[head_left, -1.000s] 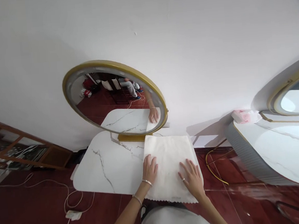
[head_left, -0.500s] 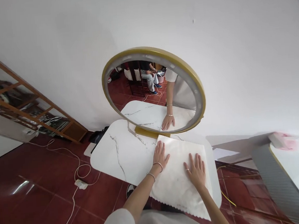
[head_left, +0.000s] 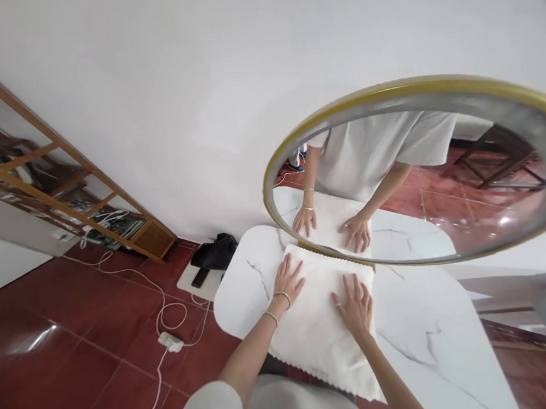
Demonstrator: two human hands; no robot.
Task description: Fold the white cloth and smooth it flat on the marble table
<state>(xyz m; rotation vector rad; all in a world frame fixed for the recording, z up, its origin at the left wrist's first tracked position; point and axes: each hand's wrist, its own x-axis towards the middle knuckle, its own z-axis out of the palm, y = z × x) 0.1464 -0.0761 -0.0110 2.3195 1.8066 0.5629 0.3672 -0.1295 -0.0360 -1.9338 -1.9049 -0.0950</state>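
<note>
White cloth, shifted towards nine o'clock on marbled table
Laid flat, remainder undeterminable; left hand at ten o'clock, right hand at two, fingers spread

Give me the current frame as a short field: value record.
left hand: flat on cloth, fingers spread
right hand: flat on cloth, fingers spread, ring on
cloth: white, scalloped edges, overhanging near table edge
table: white, grey veins
mirror: gold rim, reflects both hands
floor: red tiles
power strip: on floor, left of table, cables attached
</note>
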